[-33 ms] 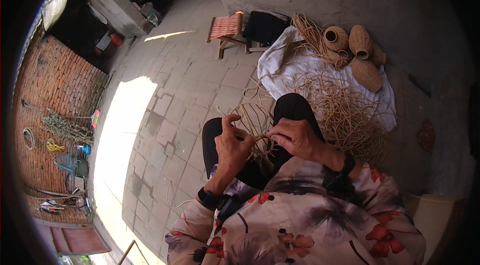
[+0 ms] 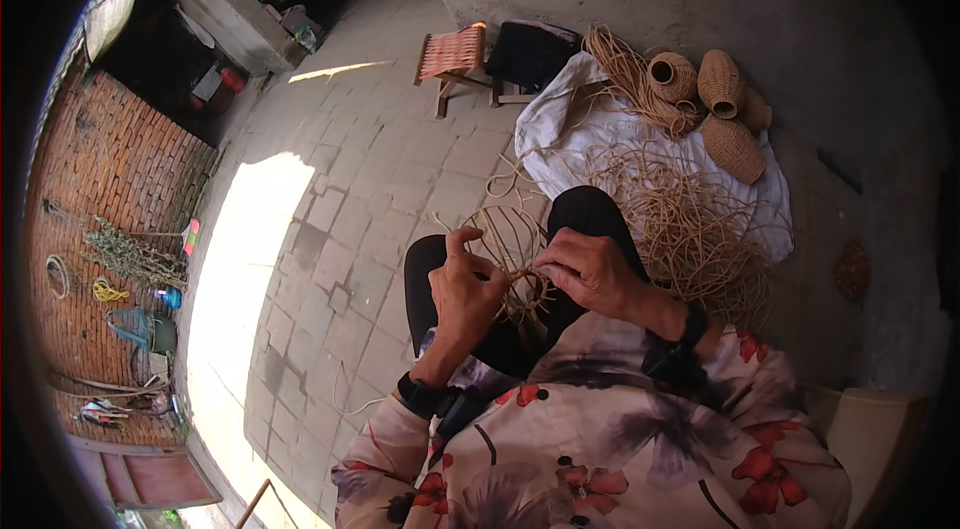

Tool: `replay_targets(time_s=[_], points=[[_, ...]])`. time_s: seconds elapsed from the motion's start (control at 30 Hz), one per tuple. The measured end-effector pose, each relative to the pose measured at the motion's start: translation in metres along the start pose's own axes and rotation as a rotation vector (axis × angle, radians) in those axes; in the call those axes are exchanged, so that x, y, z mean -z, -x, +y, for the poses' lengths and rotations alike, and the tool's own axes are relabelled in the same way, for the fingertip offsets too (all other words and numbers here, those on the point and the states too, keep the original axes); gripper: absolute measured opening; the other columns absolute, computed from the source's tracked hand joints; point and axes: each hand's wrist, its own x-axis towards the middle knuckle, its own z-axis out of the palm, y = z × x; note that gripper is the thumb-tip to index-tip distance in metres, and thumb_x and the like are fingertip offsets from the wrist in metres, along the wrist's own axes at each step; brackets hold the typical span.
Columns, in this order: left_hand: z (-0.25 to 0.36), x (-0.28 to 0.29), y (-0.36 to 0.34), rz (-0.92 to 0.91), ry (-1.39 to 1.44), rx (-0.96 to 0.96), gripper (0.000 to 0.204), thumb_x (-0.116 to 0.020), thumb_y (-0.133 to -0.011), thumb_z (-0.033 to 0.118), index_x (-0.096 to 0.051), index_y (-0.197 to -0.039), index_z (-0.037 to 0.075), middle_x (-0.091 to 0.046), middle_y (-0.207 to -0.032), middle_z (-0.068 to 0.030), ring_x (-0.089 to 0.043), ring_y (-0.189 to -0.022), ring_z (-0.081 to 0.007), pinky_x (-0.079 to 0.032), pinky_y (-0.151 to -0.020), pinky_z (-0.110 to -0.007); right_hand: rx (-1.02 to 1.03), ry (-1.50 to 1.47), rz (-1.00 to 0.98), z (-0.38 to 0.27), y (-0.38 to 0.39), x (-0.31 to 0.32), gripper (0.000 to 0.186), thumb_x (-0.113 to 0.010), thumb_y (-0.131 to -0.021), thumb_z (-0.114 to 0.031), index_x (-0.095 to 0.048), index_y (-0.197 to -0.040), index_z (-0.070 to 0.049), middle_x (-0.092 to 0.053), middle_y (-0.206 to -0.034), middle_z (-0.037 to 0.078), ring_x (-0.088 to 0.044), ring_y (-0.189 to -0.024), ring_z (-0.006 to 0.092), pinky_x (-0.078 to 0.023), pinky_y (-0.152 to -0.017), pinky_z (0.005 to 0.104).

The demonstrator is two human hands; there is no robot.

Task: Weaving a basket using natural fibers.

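Observation:
Between my knees sits an openwork piece of tan cords (image 2: 507, 237), like a basket in the making, with loose strands fanning out at its far side. My left hand (image 2: 465, 291) grips its near left part, thumb against the cords and index finger raised and bent. Thumb and fingers of my right hand (image 2: 588, 271) are pinched together on a cord at the right of the same piece. The two hands are a short gap apart. My hands and dark trousers partly hide the underside of the piece.
Right of my knee, a tangled heap of cords (image 2: 690, 229) lies partly on a white cloth (image 2: 550, 139). Several finished woven baskets (image 2: 733, 149) and a cord bundle (image 2: 625, 64) rest on its far end. Beyond stands a folding stool (image 2: 452, 53). A brick wall (image 2: 115, 169) rises at left.
My right hand has shifted very slightly to the left. Everything else looks the same.

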Motion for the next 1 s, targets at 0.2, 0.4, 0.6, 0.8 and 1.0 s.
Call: replay_targets(time_s=[0.2,0.4,0.6,0.8,1.0], points=[[-0.004,0.001,-0.001,0.016,-0.231,-0.088,0.049,-0.063,-0.074,0.006,-0.046,-0.119,0.009,-0.066,-0.075,-0.0081,-0.066,-0.078,-0.0272,-0.049,-0.075,-0.034,0.085,0.037,0.039,0.013,-0.02,-0.018,0.024,-0.068,-0.079,-0.003,-0.062,-0.102,-0.003,-0.062,-0.092,0.012,-0.064,-0.08,0.0305,-0.052,-0.069,0.0374],[-0.014,0.026,0.005,-0.338,0.596,0.195,0.025,-0.062,-0.081,0.001,-0.058,-0.105,0.003,-0.06,-0.08,-0.0003,-0.057,-0.079,-0.0097,-0.045,-0.075,-0.025,-0.088,-0.126,-0.105,0.013,-0.005,-0.022,0.023,-0.07,-0.079,-0.002,-0.062,-0.101,-0.002,-0.063,-0.087,0.012,-0.065,-0.08,0.0253,-0.051,-0.07,0.0348],[0.012,0.064,-0.019,-0.356,0.578,0.039,0.017,-0.058,-0.092,0.008,-0.065,-0.104,-0.002,-0.067,-0.086,-0.0054,-0.062,-0.084,-0.0119,-0.048,-0.08,-0.026,-0.019,-0.111,-0.044,0.014,-0.009,-0.02,0.015,-0.067,-0.081,-0.003,-0.064,-0.096,-0.003,-0.064,-0.087,0.013,-0.065,-0.074,0.0259,-0.051,-0.065,0.0356],[0.021,0.067,-0.046,-0.332,0.438,-0.128,0.02,-0.06,-0.091,0.009,-0.063,-0.106,-0.005,-0.068,-0.095,-0.009,-0.066,-0.091,-0.0158,-0.05,-0.084,-0.028,-0.099,-0.151,-0.118,-0.023,-0.044,-0.017,0.011,-0.067,-0.085,-0.008,-0.065,-0.094,-0.002,-0.064,-0.077,0.013,-0.064,-0.066,0.0218,-0.049,-0.061,0.0329],[0.026,0.061,-0.052,-0.048,0.435,-0.051,0.028,-0.06,-0.088,0.014,-0.062,-0.113,0.001,-0.07,-0.095,-0.0109,-0.066,-0.087,-0.0166,-0.051,-0.078,-0.03,-0.292,-0.467,-0.209,0.002,-0.078,-0.028,0.016,-0.064,-0.093,-0.015,-0.064,-0.084,-0.002,-0.06,-0.066,-0.001,-0.053,-0.06,0.0039,-0.041,-0.053,0.022]])
